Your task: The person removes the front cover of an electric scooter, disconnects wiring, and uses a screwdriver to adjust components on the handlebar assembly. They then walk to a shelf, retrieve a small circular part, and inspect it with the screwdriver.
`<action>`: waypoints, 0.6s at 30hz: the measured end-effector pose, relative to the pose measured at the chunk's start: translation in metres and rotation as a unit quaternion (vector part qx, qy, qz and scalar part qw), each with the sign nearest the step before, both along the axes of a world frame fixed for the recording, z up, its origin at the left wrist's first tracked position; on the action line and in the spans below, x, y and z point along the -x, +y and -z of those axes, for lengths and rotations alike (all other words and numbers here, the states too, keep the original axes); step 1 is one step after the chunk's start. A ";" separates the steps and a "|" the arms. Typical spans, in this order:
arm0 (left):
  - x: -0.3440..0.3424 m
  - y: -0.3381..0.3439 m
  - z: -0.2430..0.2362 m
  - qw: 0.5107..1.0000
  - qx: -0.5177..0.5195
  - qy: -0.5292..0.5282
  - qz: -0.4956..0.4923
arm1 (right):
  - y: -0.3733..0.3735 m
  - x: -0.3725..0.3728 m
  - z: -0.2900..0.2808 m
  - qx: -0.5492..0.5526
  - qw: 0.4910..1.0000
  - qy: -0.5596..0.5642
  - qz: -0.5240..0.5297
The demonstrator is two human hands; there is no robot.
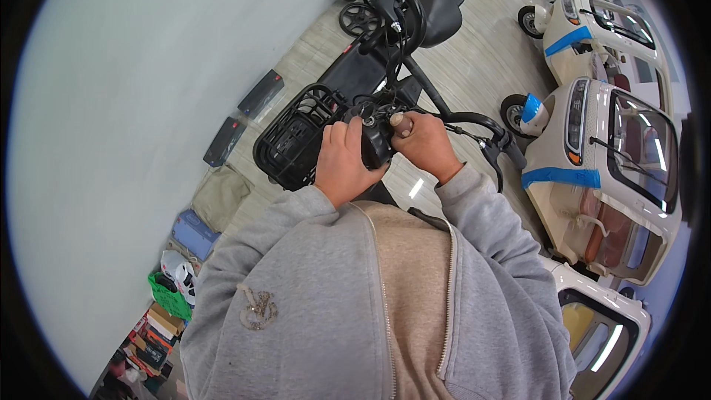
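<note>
Head view, centre: left hand [342, 161] grips black housing [378, 147]; right hand [422, 144] curls at its edge, hold unclear. Handling seems underway; next needs steadiness.

A: Held housing [376, 147]?
B: Black, plastic-looking, smooth, semi-gloss.
A: Basket [292, 141] and handlebar [428, 86]?
B: Basket, matt black, plastic or coated metal, cannot tell; handlebar, smooth black tube, satin.
A: Jacket [296, 267]?
B: Grey cloth, matt; zip [386, 311], metallic-looking teeth.
A: Floor [478, 59]?
B: Smooth, glossy, faintly streaked.
A: White vehicle [546, 154]?
B: Glossy shell; windscreen [644, 148], clear, reflective.
</note>
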State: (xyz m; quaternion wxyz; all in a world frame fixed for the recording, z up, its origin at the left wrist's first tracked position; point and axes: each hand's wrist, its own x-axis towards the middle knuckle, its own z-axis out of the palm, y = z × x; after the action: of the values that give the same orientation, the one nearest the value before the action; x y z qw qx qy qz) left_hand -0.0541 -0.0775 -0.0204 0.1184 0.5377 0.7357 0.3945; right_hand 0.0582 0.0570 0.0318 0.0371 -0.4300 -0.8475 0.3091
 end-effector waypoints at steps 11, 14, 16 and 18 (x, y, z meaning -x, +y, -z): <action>-0.001 -0.006 0.017 0.996 -0.023 -0.072 -0.045 | -0.003 0.004 0.004 -0.054 0.997 0.028 0.044; 0.000 -0.009 0.024 0.994 -0.023 -0.093 -0.047 | 0.000 0.003 0.006 -0.013 0.999 0.039 0.034; 0.000 -0.010 0.029 0.993 -0.020 -0.103 -0.045 | 0.002 0.000 0.006 0.067 0.995 0.075 0.002; 0.000 -0.011 0.032 0.993 -0.016 -0.110 -0.045 | 0.003 -0.003 0.007 0.092 0.991 0.094 -0.020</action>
State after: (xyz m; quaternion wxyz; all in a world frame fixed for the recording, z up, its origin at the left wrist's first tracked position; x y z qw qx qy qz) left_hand -0.0542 -0.0886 -0.0527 0.1720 0.4595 0.7352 0.4677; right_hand 0.0610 0.0596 0.0248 0.0709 -0.3837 -0.8166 0.4254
